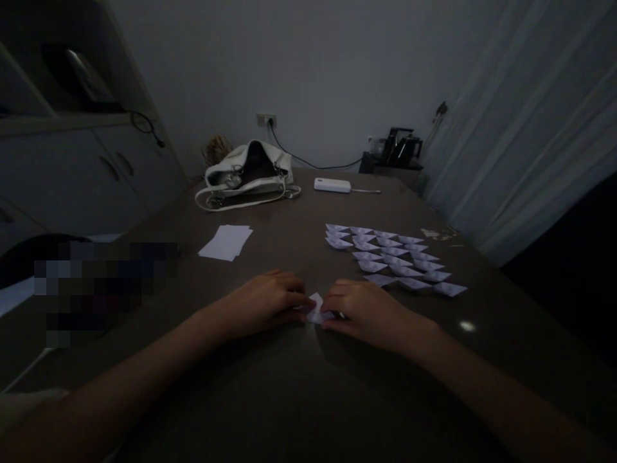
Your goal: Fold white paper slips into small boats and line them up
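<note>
Between my two hands is a small folded white paper boat [316,310], its pointed middle standing up. My left hand [272,299] pinches its left end with thumb and fingers. Its right end is gripped the same way by my right hand [364,310]. The fingers cover both ends of the boat. Just beyond my right hand stand several finished paper boats [396,260], lined up in slanting rows. A small stack of white paper sheets [226,242] lies past my left hand, its edges not quite aligned.
A white handbag [250,173] rests at the back of the brown table [289,399]. Near it lies a white power bank [332,185] with a short cable. Paper scraps [436,234] lie by the right edge. A blurred-out patch [96,283] covers the left side.
</note>
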Available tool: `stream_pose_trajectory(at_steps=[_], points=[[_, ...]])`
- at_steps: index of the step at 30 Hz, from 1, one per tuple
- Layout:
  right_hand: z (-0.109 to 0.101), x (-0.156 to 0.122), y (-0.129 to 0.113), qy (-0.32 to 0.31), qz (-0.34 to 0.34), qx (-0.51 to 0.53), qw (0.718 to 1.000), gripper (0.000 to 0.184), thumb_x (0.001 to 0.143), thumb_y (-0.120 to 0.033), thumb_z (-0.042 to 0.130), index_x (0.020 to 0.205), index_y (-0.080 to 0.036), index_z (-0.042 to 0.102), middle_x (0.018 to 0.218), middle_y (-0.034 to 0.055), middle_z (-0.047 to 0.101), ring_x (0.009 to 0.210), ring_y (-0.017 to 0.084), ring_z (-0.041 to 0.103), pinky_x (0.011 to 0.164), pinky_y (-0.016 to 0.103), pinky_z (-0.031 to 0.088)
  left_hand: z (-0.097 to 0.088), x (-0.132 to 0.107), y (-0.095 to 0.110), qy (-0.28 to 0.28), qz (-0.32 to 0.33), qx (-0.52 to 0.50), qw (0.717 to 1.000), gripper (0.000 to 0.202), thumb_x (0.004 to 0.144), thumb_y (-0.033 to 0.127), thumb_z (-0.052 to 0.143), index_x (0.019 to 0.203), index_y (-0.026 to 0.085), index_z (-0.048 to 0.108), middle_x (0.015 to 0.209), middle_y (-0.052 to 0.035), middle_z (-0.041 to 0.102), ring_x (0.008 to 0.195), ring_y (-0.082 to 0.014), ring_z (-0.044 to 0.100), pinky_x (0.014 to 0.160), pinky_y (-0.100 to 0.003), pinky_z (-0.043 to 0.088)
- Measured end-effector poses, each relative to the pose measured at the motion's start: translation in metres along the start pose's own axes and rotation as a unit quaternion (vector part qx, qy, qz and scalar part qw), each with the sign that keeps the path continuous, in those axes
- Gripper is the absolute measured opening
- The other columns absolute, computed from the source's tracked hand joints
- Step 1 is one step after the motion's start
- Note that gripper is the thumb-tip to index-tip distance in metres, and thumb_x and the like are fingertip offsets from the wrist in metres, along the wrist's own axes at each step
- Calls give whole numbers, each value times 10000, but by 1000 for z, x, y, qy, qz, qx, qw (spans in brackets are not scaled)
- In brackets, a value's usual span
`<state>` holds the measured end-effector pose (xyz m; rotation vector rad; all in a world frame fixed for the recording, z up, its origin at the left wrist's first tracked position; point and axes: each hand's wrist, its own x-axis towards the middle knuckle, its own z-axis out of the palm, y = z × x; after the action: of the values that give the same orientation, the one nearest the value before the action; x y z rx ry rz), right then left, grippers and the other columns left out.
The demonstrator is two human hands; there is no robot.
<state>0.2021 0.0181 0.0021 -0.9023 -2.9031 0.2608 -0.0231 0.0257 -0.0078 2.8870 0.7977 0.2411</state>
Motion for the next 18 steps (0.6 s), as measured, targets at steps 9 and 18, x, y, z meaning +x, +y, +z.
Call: stream_pose_trajectory(at_steps=[9,18], points=[[7,3,-1,29,41,-2,999,155,890,-217,531,898,-159,675,858,55,666,809,172,587,684,268,393,1,2,0,-2,-14,3,1000,219,937,230,464,1054,203,647,919,-60,620,827,-190,570,715,-291,415],[20,6,-6,74,85,-7,994,146,895,-224,538,901,-160,669,847,52,666,804,169,587,667,265,382,5,3,-4,18,-31,-64,997,184,916,247,513,969,170,670,857,-56,631,810,-187,574,698,-276,415]])
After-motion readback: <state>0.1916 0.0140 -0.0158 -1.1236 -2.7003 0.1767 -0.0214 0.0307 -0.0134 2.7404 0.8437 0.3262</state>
